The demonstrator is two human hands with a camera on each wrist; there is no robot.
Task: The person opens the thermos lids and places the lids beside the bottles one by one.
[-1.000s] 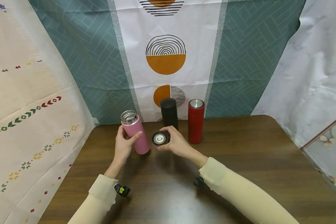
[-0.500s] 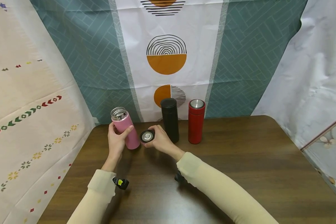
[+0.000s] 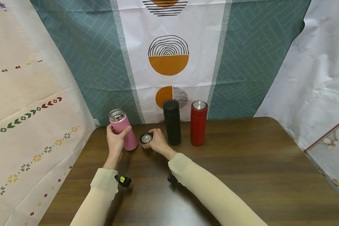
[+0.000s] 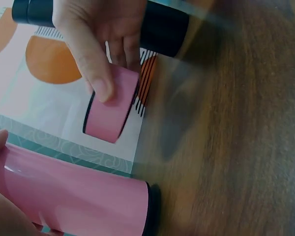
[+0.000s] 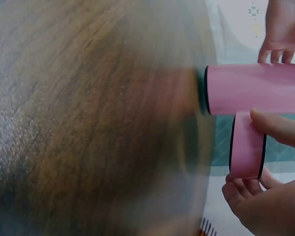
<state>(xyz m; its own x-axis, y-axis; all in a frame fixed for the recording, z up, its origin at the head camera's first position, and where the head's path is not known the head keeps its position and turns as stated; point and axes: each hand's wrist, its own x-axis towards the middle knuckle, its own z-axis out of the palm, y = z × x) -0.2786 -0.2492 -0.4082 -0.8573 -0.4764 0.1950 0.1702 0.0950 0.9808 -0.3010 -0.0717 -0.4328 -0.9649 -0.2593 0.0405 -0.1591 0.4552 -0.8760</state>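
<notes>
At the left rear of the table, my left hand grips a pink vacuum flask around its side. The flask's steel mouth is uncovered and faces up; its base is at or just above the tabletop, I cannot tell which. My right hand pinches the flask's pink lid between thumb and fingers, right of the flask. The lid's black-rimmed inner side faces up. In the left wrist view, the lid hangs clear of the wood, apart from the flask.
A black flask stands upright just behind and right of my right hand. Right of it stands a red flask with a steel top. Patterned cloth hangs along the back edge of the brown wooden table.
Both hands have shifted left, carrying the pink flask and its lid. The right hand has moved clear of the black flask, which now shows in full. The last half second brings only a slight shift.
</notes>
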